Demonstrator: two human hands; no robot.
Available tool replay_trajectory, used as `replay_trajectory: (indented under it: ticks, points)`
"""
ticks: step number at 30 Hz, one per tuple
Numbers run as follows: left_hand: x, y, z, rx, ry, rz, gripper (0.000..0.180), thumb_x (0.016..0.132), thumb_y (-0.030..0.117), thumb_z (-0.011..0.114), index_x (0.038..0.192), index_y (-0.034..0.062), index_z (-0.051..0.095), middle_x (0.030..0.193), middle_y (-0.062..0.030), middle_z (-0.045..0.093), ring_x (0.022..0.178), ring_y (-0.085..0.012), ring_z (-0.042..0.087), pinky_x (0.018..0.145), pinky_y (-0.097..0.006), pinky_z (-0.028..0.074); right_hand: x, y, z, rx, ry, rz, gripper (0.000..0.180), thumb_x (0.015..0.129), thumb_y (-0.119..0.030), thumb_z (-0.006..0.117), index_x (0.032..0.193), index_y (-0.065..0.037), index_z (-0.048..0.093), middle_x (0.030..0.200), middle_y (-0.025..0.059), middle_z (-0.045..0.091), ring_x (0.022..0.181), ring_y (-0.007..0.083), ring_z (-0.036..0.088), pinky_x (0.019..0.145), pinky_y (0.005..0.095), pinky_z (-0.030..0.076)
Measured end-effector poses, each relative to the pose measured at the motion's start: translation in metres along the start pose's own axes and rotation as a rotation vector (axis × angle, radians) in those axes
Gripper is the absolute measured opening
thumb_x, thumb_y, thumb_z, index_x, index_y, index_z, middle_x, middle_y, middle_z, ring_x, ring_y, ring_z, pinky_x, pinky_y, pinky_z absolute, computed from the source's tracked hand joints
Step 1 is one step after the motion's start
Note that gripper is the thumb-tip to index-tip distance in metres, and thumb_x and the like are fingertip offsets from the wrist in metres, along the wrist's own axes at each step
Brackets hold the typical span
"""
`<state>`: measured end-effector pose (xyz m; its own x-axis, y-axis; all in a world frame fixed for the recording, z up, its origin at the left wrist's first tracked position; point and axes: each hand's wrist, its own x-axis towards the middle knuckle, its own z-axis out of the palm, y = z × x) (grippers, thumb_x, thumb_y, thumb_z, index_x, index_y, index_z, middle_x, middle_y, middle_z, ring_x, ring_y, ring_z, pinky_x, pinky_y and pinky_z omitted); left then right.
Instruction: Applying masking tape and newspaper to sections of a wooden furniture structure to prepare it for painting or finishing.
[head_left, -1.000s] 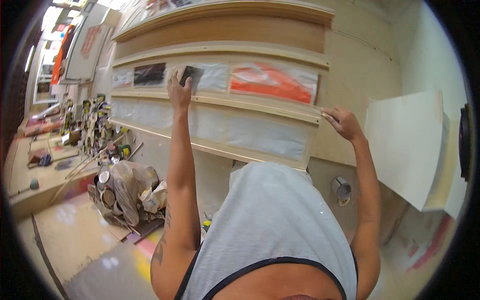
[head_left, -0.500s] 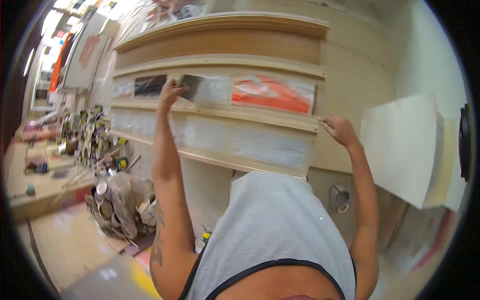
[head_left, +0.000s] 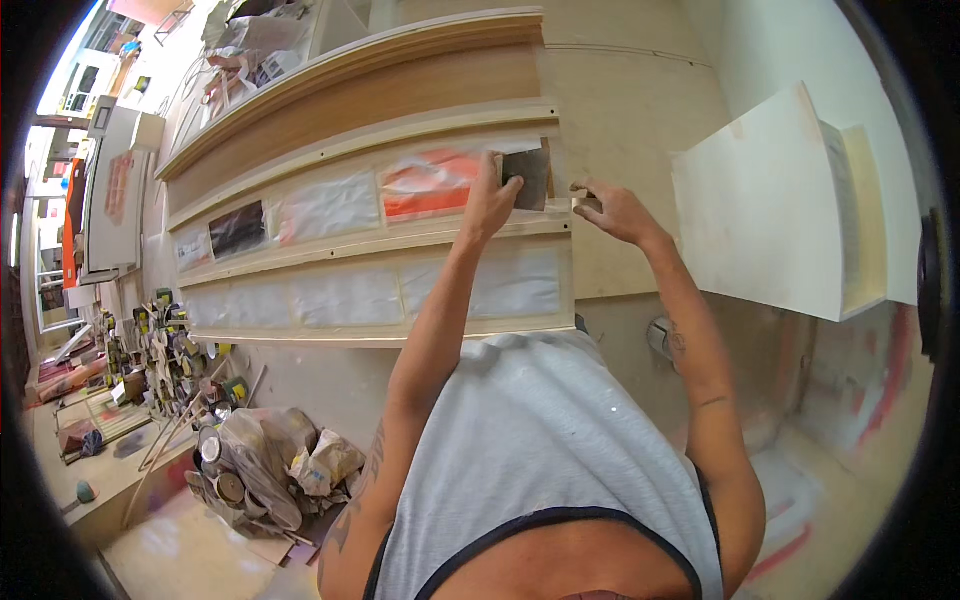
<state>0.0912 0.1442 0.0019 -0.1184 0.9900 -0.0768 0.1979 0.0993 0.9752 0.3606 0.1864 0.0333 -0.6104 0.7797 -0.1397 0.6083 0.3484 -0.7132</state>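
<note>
My left hand (head_left: 486, 203) grips a dark grey rectangular sheet (head_left: 528, 178), perhaps sandpaper, against the right end of a pale wooden frame (head_left: 480, 237). The frame has long rails and rows of openings covered with thin plastic sheeting (head_left: 330, 207). One opening beside my left hand shows orange sheeting (head_left: 425, 190); another at the left is a dark panel (head_left: 238, 230). My right hand (head_left: 615, 212) hovers by the frame's right end. Its thumb and forefinger are bent with a gap between them, and I see nothing held there.
A white box-like cabinet (head_left: 765, 205) stands at the right. On the left are crowded cans and tools (head_left: 165, 345), and a heap of cans with crumpled plastic (head_left: 265, 465) lies below. A light-coloured board (head_left: 635, 90) extends behind the frame's right end.
My left hand, with the dark sheet, has moved right along the frame past the orange sheeting. The view has shifted rightward. My right hand's thumb and forefinger have come apart.
</note>
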Motion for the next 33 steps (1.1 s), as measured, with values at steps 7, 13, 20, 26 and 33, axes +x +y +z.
replay_trajectory:
  ticks: [7, 13, 20, 26, 33]
  points:
    - [0.007, -0.011, 0.017, -0.012, 0.033, 0.009, 0.053, 0.089, 0.006, 0.067, 0.138, 0.0041, 0.047, 0.117, -0.0258, 0.066, 0.112, -0.0369, 0.066, 0.098, -0.043, 0.050, 0.002, 0.005, 0.000, -0.025, -0.007, 0.045, 0.043, 0.094, -0.040, 0.067, 0.125, -0.009, 0.066, 0.104, 0.0215, 0.074, 0.096, 0.0407, 0.070, 0.086, 0.0490, 0.055]
    - [-0.005, 0.002, 0.034, 0.040, 0.132, 0.093, 0.058, 0.090, 0.003, 0.065, 0.144, 0.0077, 0.044, 0.112, -0.0247, 0.069, 0.107, -0.0363, 0.069, 0.096, -0.043, 0.052, 0.009, 0.002, 0.003, -0.108, -0.035, 0.096, 0.040, 0.094, -0.041, 0.068, 0.113, -0.006, 0.070, 0.100, 0.0223, 0.073, 0.094, 0.0414, 0.070, 0.084, 0.0496, 0.055]
    - [-0.013, 0.003, 0.035, 0.068, 0.174, 0.103, 0.065, 0.086, 0.005, 0.073, 0.143, 0.0090, 0.043, 0.110, -0.0252, 0.070, 0.104, -0.0370, 0.070, 0.093, -0.045, 0.053, 0.009, -0.033, -0.005, -0.196, -0.023, 0.106, 0.034, 0.093, -0.036, 0.068, 0.103, -0.004, 0.073, 0.096, 0.0224, 0.073, 0.092, 0.0418, 0.070, 0.082, 0.0495, 0.054]
    - [-0.009, -0.001, 0.036, 0.059, 0.203, 0.137, 0.066, 0.084, 0.005, 0.076, 0.141, 0.0082, 0.044, 0.109, -0.0253, 0.070, 0.102, -0.0382, 0.071, 0.091, -0.045, 0.054, 0.011, -0.023, -0.009, -0.109, -0.030, 0.056, 0.033, 0.092, -0.033, 0.069, 0.105, -0.003, 0.073, 0.098, 0.0229, 0.073, 0.093, 0.0424, 0.069, 0.084, 0.0490, 0.054]
    - [-0.011, 0.010, 0.038, 0.042, 0.147, -0.002, 0.068, 0.085, 0.007, 0.079, 0.143, 0.0061, 0.044, 0.118, -0.0205, 0.067, 0.109, -0.0283, 0.068, 0.097, -0.040, 0.052, 0.012, -0.021, -0.010, -0.313, -0.182, 0.145, 0.036, 0.093, -0.035, 0.069, 0.099, 0.000, 0.072, 0.098, 0.0258, 0.072, 0.094, 0.0451, 0.068, 0.084, 0.0512, 0.053]
